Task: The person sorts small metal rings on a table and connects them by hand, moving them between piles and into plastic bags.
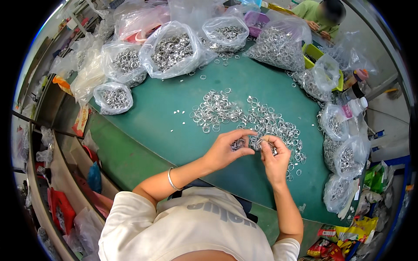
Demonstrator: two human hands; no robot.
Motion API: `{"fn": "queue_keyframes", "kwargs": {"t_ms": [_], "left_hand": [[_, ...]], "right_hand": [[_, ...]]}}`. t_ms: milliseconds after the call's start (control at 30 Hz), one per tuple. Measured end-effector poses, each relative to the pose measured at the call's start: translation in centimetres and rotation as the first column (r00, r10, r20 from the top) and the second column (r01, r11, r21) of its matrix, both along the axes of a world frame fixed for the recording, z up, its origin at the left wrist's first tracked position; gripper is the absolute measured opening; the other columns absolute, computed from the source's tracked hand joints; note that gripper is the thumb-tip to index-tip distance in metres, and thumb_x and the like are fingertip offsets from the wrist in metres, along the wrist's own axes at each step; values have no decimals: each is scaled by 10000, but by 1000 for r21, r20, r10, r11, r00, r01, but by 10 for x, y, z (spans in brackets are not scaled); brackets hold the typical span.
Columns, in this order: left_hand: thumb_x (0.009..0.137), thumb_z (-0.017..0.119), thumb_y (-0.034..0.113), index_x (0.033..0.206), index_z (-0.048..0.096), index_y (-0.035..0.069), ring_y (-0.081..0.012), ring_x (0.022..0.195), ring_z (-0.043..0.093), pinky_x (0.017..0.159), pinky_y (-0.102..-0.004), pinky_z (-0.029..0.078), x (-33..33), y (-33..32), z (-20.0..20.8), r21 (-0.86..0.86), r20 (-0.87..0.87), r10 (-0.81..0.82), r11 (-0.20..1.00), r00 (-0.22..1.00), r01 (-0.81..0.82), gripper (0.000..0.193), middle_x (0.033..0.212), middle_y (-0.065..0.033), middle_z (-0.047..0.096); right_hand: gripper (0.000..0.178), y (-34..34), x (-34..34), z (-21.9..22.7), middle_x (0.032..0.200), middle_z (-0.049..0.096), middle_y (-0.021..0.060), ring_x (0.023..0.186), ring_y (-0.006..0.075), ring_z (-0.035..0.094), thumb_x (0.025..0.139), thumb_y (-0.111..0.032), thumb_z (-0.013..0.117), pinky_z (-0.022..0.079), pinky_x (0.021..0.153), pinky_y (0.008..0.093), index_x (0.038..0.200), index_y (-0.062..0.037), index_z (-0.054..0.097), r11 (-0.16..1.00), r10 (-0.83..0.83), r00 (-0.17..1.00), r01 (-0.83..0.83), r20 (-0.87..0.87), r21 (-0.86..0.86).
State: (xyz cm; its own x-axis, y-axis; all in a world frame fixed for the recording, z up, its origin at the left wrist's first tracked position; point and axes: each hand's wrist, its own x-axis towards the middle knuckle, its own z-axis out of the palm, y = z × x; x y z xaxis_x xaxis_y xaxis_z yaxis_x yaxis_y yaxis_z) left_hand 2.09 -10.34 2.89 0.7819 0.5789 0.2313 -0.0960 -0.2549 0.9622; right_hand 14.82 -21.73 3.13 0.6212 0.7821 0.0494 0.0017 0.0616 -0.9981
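Observation:
Silver metal rings lie in two heaps on the green tabletop, a left heap (215, 108) and a right heap (274, 124) that meet in the middle. My left hand (223, 150) is curled in a C shape at the near edge of the heaps, cupping several rings (237, 144). Close beside it, my right hand (277, 162) pinches a ring (260, 143) between thumb and fingertips. More rings show under its curled fingers. Both hands face each other, a small gap apart. How many rings each hand holds is hidden.
Clear plastic bags full of rings line the back, including a large bag (172, 52) and a tied-looking bag (281, 48). Smaller bags (337, 193) edge the right side, near a bottle (355, 106). A co-worker in green (320, 17) sits at the far right. White bits (178, 112) dot the table (152, 126).

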Motion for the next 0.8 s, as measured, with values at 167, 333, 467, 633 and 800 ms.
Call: {"fn": "queue_keyframes", "kwargs": {"t_ms": [167, 333, 467, 633, 800], "left_hand": [[823, 672, 22, 1001, 673, 14, -107, 745, 584, 659, -245, 469, 2, 5, -7, 190, 128, 43, 979, 991, -67, 178, 859, -58, 644], [839, 664, 47, 958, 669, -11, -99, 744, 574, 639, -238, 468, -3, 7, 2, -82, -60, -39, 996, 997, 34, 132, 862, -41, 644], [849, 656, 79, 930, 665, -17, -88, 700, 566, 624, -232, 465, -7, 13, 14, -543, -284, -158, 840, 946, -23, 126, 822, -33, 642], [836, 644, 77, 872, 661, -7, -62, 559, 523, 519, -209, 427, -6, 4, -1, -193, -69, 14, 981, 998, -27, 93, 701, -34, 617], [829, 630, 64, 865, 650, -25, -59, 538, 529, 469, -203, 426, -8, 13, 18, -354, -181, -172, 930, 968, 99, 98, 668, -40, 604]], "right_hand": [[108, 2, -2, 6, 694, 549, -25, 558, 22, 443, 906, -81, 609, 337, 480, 176, 957, 12, 630, 995, 77, 982, -86, -174, -42], [84, 5, -5, 3, 771, 590, 10, 600, 48, 485, 893, -50, 601, 377, 503, 200, 946, 13, 619, 999, 49, 999, -49, -10, 8], [64, 6, -8, -1, 797, 620, 80, 623, 157, 554, 846, 23, 594, 439, 538, 267, 909, 26, 608, 993, -44, 857, -17, 514, 114], [65, 9, -8, -4, 790, 615, 133, 629, 233, 575, 822, 55, 584, 463, 561, 301, 883, 38, 597, 986, -81, 663, -55, 744, 156], [66, 12, 10, 2, 762, 598, 117, 597, 212, 560, 808, 37, 604, 452, 542, 290, 874, 39, 613, 962, 194, 846, -263, 496, 72]]}}
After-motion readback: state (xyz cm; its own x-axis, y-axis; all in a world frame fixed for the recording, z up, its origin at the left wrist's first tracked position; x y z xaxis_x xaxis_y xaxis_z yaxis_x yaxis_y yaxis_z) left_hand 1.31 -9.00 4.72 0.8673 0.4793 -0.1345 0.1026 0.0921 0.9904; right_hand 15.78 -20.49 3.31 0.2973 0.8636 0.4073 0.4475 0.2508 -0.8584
